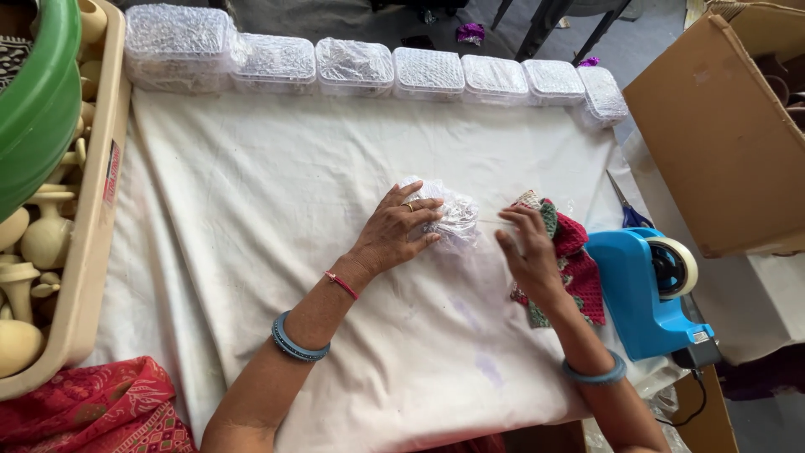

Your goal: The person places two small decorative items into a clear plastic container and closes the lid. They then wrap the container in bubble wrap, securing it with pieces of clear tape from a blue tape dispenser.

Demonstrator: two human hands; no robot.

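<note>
Left hand (394,235) presses flat, fingers spread, on a crinkly clear plastic bundle (449,214) mid-table, w/ a ring showing. Right hand (528,252) just beside it, fingers loosely curled on the bundle's edge; can't tell if it's pinching anything. Under the right wrist lies a red & green crochet piece (574,264). Further right, touching nothing, a blue tape dispenser (641,294), scissors (627,211) behind it. White cloth (293,193) covers the table; a row of clear plastic boxes (428,71) lines the far edge.
</note>
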